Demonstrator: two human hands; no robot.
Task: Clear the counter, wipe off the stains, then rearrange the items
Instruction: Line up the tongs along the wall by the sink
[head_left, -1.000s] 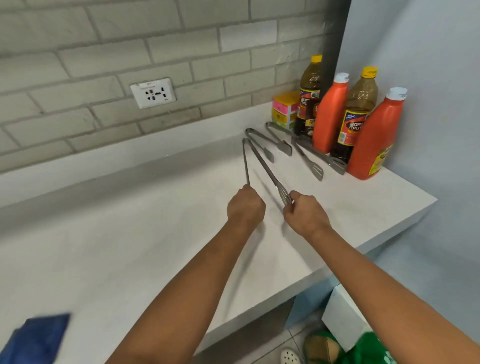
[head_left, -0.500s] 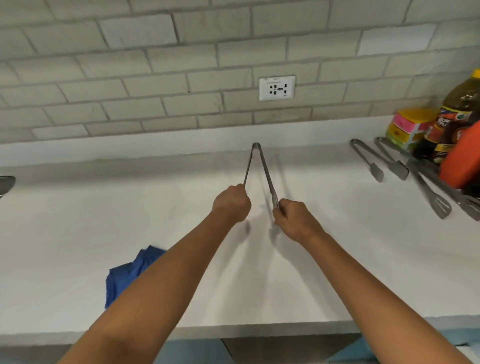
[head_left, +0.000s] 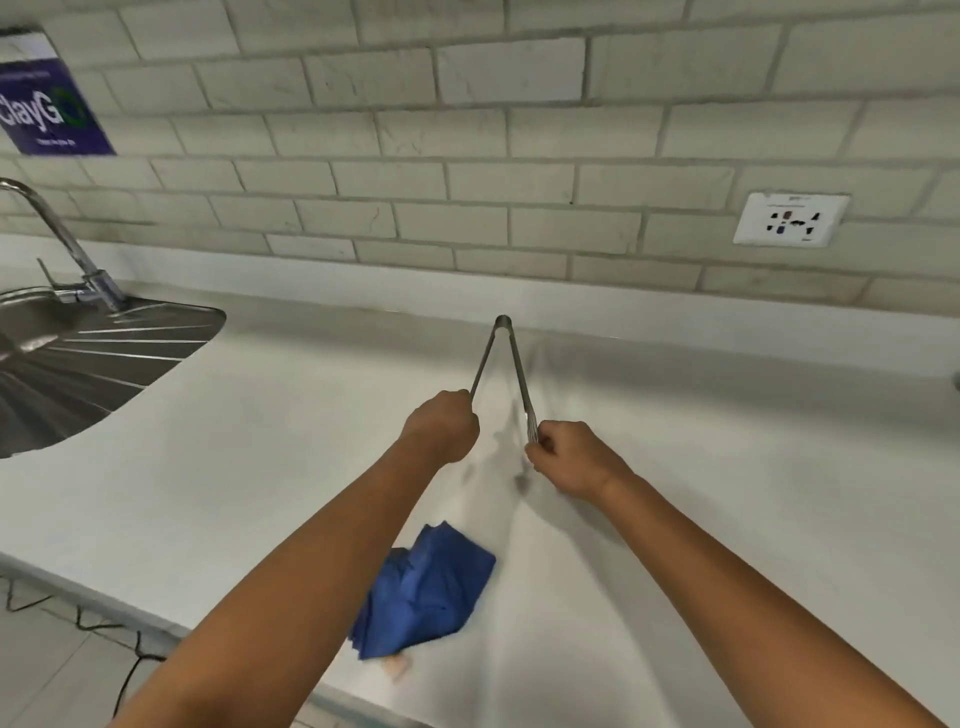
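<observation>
A pair of metal tongs (head_left: 503, 338) is held above the white counter (head_left: 727, 467), hinge end pointing towards the wall, arms spread apart. My left hand (head_left: 444, 426) grips the tip of the left arm. My right hand (head_left: 569, 457) pinches the slotted tip of the right arm. A crumpled blue cloth (head_left: 423, 592) lies on the counter near its front edge, partly hidden under my left forearm.
A steel sink with a ribbed drainboard (head_left: 104, 353) and a tap (head_left: 67, 244) sits at the left. A wall socket (head_left: 792, 219) is on the tiled wall at the right. A purple sign (head_left: 47, 98) hangs at top left.
Both hands carried the tongs leftwards along the counter, away from the bottles and other tongs, which have left the view. The sink has come into view and the blue cloth now lies beneath my arms.
</observation>
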